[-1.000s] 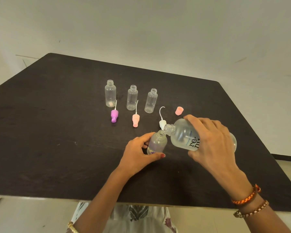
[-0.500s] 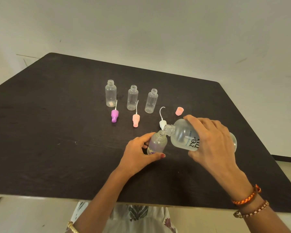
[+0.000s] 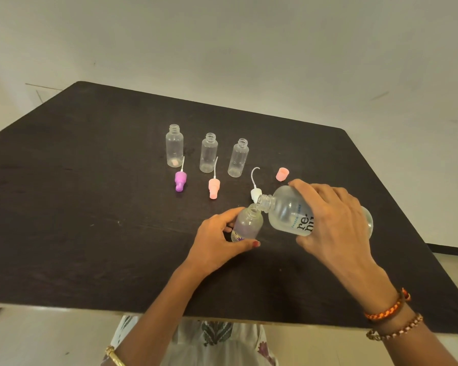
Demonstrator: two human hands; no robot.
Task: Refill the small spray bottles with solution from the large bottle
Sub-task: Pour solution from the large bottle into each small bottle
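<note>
Dark wooden table (image 3: 90,207) against a plain pale wall; work takes place near the front edge. Right hand (image 3: 336,228) wraps over the large bottle (image 3: 288,210), fingers and thumb curled round its clear body, holding it tipped on its side with the open neck pointing left. Neck meets the mouth of a small spray bottle (image 3: 247,224), which stands upright on the table; whether liquid is flowing cannot be told. Left hand (image 3: 217,244) grips this small bottle low on its body, thumb in front, fingers behind. Just beyond the two necks lies a white sprayer head (image 3: 255,192) with a curved tube. Further back, left to right: purple sprayer head (image 3: 180,180), pink sprayer head (image 3: 213,188), peach cap (image 3: 282,173). Behind these, three uncapped empty bottles (image 3: 209,152) stand upright in a row, apart from one another.
</note>
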